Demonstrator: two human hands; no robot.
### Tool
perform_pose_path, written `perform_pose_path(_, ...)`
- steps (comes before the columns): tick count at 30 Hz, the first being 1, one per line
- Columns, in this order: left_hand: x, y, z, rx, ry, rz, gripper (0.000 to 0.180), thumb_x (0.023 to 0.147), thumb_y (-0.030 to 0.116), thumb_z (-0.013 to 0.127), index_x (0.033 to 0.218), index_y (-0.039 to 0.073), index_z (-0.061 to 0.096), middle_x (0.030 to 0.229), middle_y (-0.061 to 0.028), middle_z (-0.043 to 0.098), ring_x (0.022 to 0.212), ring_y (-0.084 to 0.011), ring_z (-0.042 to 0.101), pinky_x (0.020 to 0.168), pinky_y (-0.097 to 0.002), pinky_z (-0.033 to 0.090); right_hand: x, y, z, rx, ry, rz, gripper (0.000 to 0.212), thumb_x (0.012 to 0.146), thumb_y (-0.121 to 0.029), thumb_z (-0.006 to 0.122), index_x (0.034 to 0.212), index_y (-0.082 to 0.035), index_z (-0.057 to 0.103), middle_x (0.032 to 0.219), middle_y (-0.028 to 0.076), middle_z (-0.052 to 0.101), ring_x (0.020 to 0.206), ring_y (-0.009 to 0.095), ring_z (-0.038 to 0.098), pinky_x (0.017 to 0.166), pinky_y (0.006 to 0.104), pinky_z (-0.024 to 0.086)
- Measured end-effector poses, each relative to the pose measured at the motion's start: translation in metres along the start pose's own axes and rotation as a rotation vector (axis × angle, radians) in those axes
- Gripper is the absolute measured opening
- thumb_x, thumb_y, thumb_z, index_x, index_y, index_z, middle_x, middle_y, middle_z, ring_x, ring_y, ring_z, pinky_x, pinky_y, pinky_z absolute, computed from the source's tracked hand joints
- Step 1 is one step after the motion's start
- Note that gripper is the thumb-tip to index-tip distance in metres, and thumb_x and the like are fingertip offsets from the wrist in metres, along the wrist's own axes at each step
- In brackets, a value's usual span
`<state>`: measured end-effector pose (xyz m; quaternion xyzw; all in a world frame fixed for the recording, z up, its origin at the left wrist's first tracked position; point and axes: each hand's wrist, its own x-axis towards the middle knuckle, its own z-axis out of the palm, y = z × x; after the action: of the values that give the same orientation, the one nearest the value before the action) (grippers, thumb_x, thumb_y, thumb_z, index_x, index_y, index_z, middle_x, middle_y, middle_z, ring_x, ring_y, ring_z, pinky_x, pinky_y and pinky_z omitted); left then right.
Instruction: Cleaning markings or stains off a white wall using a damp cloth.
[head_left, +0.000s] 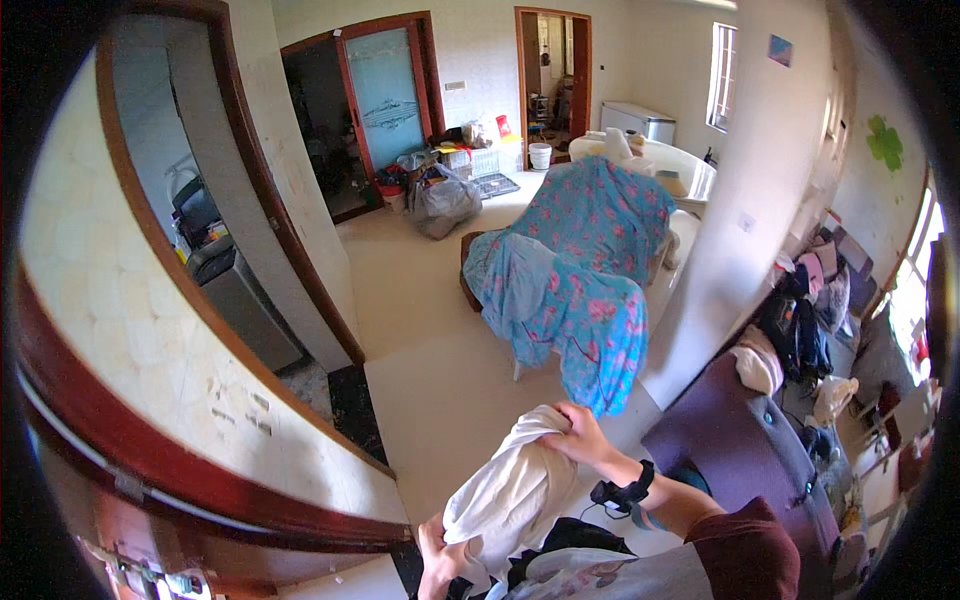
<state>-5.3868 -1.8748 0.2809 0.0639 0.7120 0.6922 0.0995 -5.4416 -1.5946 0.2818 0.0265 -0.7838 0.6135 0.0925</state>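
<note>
Maroon sleeve (752, 548) nearest; left hand (437, 552) and right hand (580, 440) apart, both clamped on bunched cream cloth (512, 492).
Keep grips firm, tension even, twisted folds smoothed out.

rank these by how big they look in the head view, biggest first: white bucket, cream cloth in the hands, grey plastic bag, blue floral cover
1. Blue floral cover
2. Cream cloth, though its nearness to the camera enlarges it
3. Grey plastic bag
4. White bucket
</note>
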Motion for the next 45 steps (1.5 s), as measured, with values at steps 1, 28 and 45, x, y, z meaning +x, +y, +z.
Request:
perform_pose_path(1, 0.021, 0.001, -0.005, -0.002, 0.012, -0.002, 0.021, 0.071, 0.007, 0.058, 0.087, -0.006, 0.061, 0.075, -0.0024, 0.063, 0.068, -0.0082, 0.053, 0.06, -0.0232, 0.043, 0.024, 0.009, 0.004, -0.195, 0.104, -0.06, 0.04, 0.068, -0.011, 0.074, 0.103, -0.002, 0.058, 0.093, 0.007, 0.063, 0.087, 0.015, 0.06, 0.076, 0.0285, 0.048)
perform_pose_path(28, 0.549, 0.028, -0.271, 0.205, 0.765, 0.042, 0.037, 0.08, 0.014, 0.061, 0.112, -0.002, 0.049, 0.093, -0.0104, 0.059, 0.087, -0.0184, 0.056, 0.074, -0.0307, 0.044, 0.664, 0.059, 0.296, 0.23, -1.071, -0.064, 0.027, 0.081, -0.011, 0.057, 0.106, 0.0, 0.058, 0.1, 0.01, 0.063, 0.086, 0.018, 0.059, 0.076, 0.0318, 0.047)
perform_pose_path(45, 0.64, -0.017, -0.502, 0.097, 1.079, -0.154, 0.063, 0.059, 0.02, 0.082, 0.111, 0.001, 0.052, 0.106, -0.0126, 0.059, 0.099, -0.0236, 0.057, 0.083, -0.0372, 0.047, 0.799, -0.002, 0.681, 0.506, -1.67, 0.57, 0.043, 0.086, -0.017, 0.05, 0.125, -0.001, 0.044, 0.12, 0.007, 0.052, 0.108, 0.017, 0.05, 0.092, 0.0315, 0.04)
